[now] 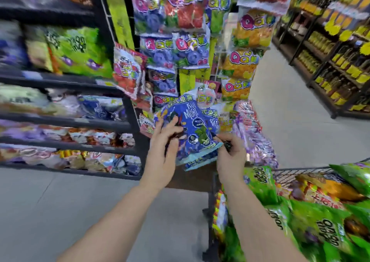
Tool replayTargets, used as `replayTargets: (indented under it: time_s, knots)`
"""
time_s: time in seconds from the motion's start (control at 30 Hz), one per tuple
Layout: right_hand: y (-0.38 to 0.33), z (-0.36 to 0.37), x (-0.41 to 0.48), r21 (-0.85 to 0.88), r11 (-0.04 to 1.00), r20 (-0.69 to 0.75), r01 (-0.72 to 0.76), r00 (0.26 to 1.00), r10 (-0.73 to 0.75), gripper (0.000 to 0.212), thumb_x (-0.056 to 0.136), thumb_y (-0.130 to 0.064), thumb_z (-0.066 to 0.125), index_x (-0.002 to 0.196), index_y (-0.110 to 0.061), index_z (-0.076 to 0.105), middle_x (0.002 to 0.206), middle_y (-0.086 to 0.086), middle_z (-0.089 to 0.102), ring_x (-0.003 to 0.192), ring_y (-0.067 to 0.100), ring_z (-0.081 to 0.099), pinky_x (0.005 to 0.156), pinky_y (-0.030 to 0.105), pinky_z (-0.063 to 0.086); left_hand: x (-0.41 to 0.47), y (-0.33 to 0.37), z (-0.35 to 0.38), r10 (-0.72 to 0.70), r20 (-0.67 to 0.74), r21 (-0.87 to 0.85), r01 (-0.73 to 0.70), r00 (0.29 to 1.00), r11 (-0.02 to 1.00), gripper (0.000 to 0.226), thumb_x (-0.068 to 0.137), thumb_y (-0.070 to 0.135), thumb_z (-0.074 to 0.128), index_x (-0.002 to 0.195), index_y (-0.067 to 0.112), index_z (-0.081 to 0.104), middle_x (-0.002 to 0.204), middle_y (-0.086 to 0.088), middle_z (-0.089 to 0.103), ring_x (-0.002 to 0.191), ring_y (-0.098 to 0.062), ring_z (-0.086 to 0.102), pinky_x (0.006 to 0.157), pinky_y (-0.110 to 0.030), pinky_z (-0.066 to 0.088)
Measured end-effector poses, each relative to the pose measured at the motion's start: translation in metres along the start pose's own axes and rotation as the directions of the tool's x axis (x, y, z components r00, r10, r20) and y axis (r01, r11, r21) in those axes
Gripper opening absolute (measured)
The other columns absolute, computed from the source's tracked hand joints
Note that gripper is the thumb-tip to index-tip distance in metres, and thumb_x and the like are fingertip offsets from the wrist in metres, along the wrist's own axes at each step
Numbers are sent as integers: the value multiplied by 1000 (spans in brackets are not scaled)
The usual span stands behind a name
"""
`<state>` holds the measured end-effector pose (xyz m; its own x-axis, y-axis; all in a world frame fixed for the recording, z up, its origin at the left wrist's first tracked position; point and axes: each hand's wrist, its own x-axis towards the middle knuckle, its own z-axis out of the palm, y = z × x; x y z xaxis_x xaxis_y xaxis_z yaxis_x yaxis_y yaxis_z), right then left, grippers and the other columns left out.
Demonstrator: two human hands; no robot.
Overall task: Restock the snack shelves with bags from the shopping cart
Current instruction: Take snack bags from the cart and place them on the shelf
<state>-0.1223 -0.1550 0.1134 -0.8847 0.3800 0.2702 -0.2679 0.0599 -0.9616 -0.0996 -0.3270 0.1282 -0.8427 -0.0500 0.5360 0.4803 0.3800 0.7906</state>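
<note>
Snack shelves [70,121] sit blurred at left. Mid-frame, the left hand [164,155] grips the blue bags [195,129] by their left edge while the right hand [230,155] pinches the lower corner. Light, crinkly, probably slippery film, so best held by the seams. Shopping cart [290,174] sits lower right.

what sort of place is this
Most likely a supermarket snack aisle: black shelves packed with snack bags, sweets bags hanging in columns, and a shopping cart loaded with green bags.
</note>
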Motion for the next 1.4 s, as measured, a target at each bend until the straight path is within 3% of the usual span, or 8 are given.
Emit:
replayTargets:
  time_s: [0.13,0.27,0.47,0.53,0.73,1.0,1.23,1.4]
  knots:
    - [-12,78,-29,20,998,110,53,992,-54,19,78,-10,65,77,-28,62,82,-11,64,83,-5,59,77,18,45,-5,-4,-80,-68,-254,-126,37,965,991,35,99,1,46,129,19,48,134,13,54,129,-14,50,110,-37,39]
    - [-26,159,-64,40,990,227,136,963,-141,17,84,9,63,80,-7,62,82,1,59,80,-9,55,73,11,41,-14,-31,-167,-143,-425,-116,103,894,988,58,89,13,66,136,32,37,141,13,42,134,-7,41,111,-33,38]
    - [-33,262,-107,92,982,359,165,914,-188,26,84,8,61,79,-18,61,85,-4,61,82,-6,57,76,12,42,-27,-67,-284,-608,-370,-593,326,702,737,112,62,4,89,140,45,20,149,-7,38,122,-7,54,96,-30,49]
    - [-33,290,-119,115,981,407,157,893,-191,28,81,0,57,80,-28,62,85,-2,62,83,1,58,76,19,44,-36,-82,-314,-729,-267,-689,404,631,602,105,66,7,87,145,38,24,130,-10,58,89,-6,64,75,-26,52]
    - [-41,368,-149,155,964,540,216,799,-265,21,82,-22,66,78,-42,61,84,-5,61,84,14,59,81,27,46,-58,-109,-384,-825,-93,-864,366,558,345,52,87,6,64,127,33,45,95,5,74,73,-15,70,55,-40,57]
    - [-58,479,-140,198,964,578,178,773,-262,36,86,-1,68,76,-35,60,84,-8,62,84,3,58,82,21,46,-70,-162,-492,-837,-283,-904,163,469,396,50,81,0,60,121,25,43,105,0,72,72,-17,73,50,-41,57]
    - [-72,609,-131,333,943,607,5,764,-218,25,86,0,67,80,-24,63,81,-13,65,84,6,60,84,25,48,-40,-225,-571,-781,-497,-709,343,378,616,58,80,-13,67,107,27,35,109,-9,67,71,-23,71,49,-41,56]
    - [-65,702,-140,249,968,794,-36,581,-182,11,81,-6,74,78,-13,66,90,-3,67,89,8,62,85,27,47,23,-262,-616,-770,-543,-676,370,334,637,137,47,6,93,148,51,11,134,-5,59,104,-27,68,88,-55,55]
